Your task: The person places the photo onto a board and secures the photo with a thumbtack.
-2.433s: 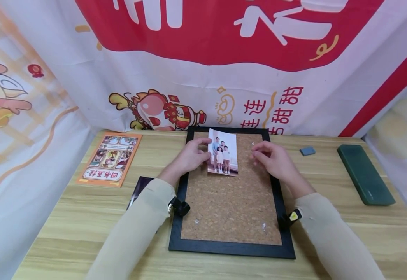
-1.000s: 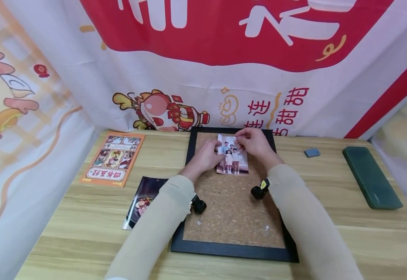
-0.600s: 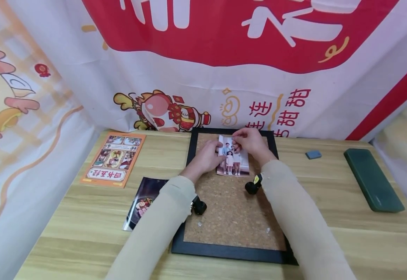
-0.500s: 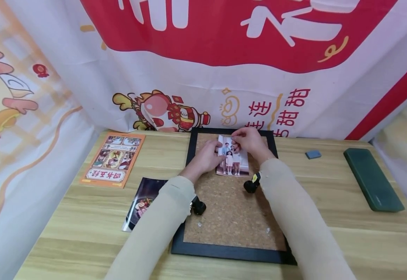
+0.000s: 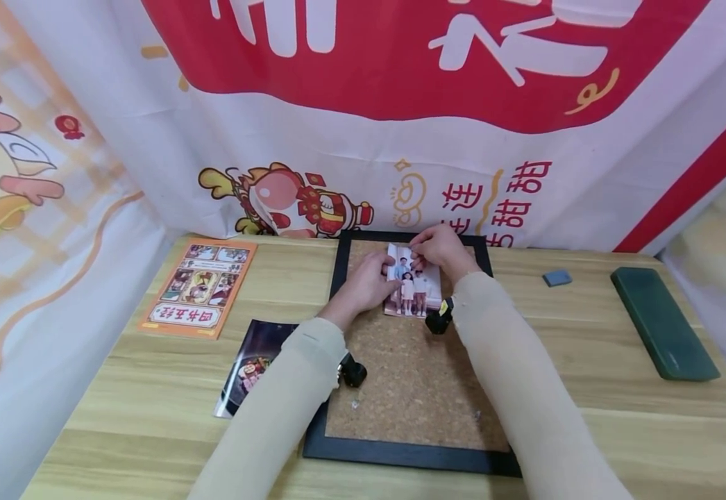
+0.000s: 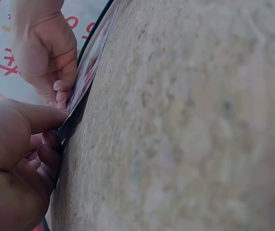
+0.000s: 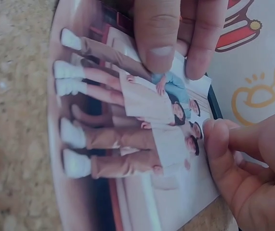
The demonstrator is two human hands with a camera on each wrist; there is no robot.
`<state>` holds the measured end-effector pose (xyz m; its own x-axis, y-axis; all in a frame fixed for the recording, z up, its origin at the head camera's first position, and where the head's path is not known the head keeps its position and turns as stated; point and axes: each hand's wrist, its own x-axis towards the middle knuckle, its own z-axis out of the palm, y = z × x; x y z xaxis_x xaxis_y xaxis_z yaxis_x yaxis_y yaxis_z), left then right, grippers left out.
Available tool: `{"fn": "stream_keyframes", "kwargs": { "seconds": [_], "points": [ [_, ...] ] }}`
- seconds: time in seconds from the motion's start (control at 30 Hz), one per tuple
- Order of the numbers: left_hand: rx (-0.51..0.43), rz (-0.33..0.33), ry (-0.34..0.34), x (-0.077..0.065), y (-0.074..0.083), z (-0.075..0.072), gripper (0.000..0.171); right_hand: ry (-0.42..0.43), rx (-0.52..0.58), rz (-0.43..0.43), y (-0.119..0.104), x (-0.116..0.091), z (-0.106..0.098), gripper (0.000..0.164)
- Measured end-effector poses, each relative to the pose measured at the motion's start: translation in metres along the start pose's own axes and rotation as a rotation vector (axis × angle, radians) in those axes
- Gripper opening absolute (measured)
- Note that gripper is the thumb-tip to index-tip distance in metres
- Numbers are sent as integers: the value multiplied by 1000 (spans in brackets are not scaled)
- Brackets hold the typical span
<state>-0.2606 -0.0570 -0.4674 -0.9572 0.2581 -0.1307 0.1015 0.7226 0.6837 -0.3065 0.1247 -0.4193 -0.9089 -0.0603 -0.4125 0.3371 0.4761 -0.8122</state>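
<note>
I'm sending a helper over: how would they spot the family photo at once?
On the wooden table is a black-framed corkboard. Near its far edge, the left hand pinches the family photo. Unlike the orange print and dark food photo left of the board, it is pale and shows people posed together.

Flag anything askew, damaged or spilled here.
Only the family photo: in the left wrist view, an edge stands off the corkboard instead of lying flat, probably because the left hand pinches it. No spill or damage visible.
</note>
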Motion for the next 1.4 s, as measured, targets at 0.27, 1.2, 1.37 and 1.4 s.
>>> {"fn": "stream_keyframes", "kwargs": {
  "seconds": [0.27,1.2,1.37,1.4],
  "points": [
    [11,-6,-15,4,-4,5,50,13,-86,7,-1,8,3,16],
    [-26,35,-18,2,0,0,47,108,-151,32,18,-1,-5,17],
    [0,9,-22,4,-3,1,48,82,-76,-17,26,-8,-7,14],
    [1,-1,-27,4,-4,2,48,76,-61,-28,27,-10,-7,14]
  ]
}}
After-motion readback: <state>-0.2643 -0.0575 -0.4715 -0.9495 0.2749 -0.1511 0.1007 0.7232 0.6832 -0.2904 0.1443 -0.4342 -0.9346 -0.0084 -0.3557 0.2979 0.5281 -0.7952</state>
